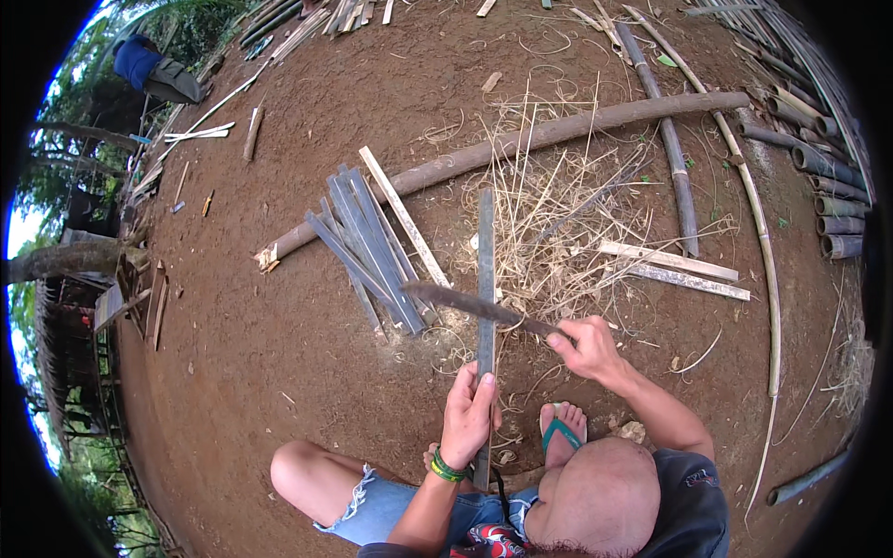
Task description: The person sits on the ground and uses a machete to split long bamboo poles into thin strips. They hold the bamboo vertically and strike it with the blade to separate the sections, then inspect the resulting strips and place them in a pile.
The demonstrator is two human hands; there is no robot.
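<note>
In the head view, we risk cut fingers: the knife (pixel 456 298) crosses the dark strip (pixel 486 251) beyond our left hand (pixel 468 414), and a slip could drive the blade near. Our left hand is wrapped around the strip's near part, mid-scene, left of the shavings (pixel 563 265); our right hand (pixel 591 351) is clenched on the knife's handle.

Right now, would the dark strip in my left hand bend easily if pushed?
Probably not easily: the dark strip juts straight past the left hand, suggesting stiffness. Its narrow shape suggests it's likely light, too.
</note>
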